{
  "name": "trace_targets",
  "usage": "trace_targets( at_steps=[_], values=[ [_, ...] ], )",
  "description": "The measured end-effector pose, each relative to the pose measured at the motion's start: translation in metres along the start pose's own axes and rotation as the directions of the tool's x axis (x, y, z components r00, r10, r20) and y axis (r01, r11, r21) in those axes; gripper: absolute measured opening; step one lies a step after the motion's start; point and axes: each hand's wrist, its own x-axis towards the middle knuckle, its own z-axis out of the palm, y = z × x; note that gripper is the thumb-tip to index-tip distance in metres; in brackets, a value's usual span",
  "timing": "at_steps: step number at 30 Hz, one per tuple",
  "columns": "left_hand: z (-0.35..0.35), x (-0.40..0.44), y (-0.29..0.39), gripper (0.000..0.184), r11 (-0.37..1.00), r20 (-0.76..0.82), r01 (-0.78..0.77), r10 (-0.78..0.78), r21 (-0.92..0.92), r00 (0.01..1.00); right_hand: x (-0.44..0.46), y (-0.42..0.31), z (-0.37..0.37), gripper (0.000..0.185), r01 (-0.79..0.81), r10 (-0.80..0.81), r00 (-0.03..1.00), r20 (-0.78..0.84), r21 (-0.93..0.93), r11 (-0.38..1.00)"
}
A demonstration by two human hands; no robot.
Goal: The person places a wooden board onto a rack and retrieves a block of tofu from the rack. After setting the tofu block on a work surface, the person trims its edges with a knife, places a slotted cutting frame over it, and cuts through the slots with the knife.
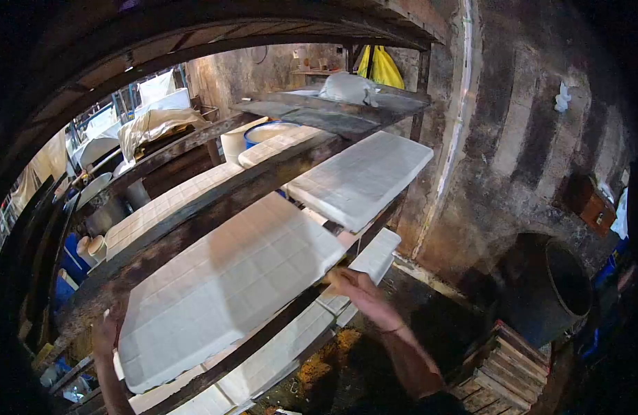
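A large white slab (229, 287) marked with a faint grid of lines lies across the dark beams of a rack in front of me. My right hand (350, 282) is closed at its near right corner, with the fingertips partly hidden. At the slab's left end my left hand (106, 332) grips the edge, dim and partly in shadow. Beyond the right corner rests another white slab (364, 178) on the same level. More white slabs (274, 349) sit on a lower level beneath the near beam.
A dark beam (194, 214) runs behind the slab, with a pale gridded slab (170, 207) past it. Overhead is another rack level (264, 28). A wooden crate (509, 370) and a dark barrel (540, 290) stand at right by the stained wall (499, 200).
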Motion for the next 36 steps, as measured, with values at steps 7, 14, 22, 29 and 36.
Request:
trace_targets(
  at_steps=[7, 14, 22, 29, 36],
  values=[
    [0.336, -0.049, 0.049, 0.049, 0.556, -0.321, 0.052, 0.399, 0.83, 0.859, 0.145, -0.106, -0.171, 0.022, 0.449, -0.447, 0.859, 0.249, -0.785, 0.426],
    [0.589, 0.073, -0.001, 0.033, 0.5, 0.431, -0.508, 0.271, 0.702, 0.861, 0.329, -0.044, -0.225, 0.05, 0.659, -0.171, 0.741, 0.649, -0.752, -0.001],
    [0.588, 0.218, -0.112, 0.063, 0.218, 0.406, -0.392, -0.022, 0.894, 0.914, 0.306, -0.075, -0.222, 0.058, 0.683, -0.13, 0.728, 0.673, -0.729, 0.051],
    [0.581, 0.23, -0.114, 0.067, 0.059, 0.212, -0.205, -0.16, 0.977, 0.964, 0.395, -0.051, -0.267, 0.053, 0.756, -0.281, 0.651, 0.705, -0.637, 0.154],
    [0.538, 0.297, -0.105, 0.041, 0.247, -0.178, 0.245, -0.262, 0.938, 0.948, 0.484, -0.091, -0.269, 0.065, 0.665, -0.181, 0.726, 0.663, -0.612, 0.428]
  ],
)
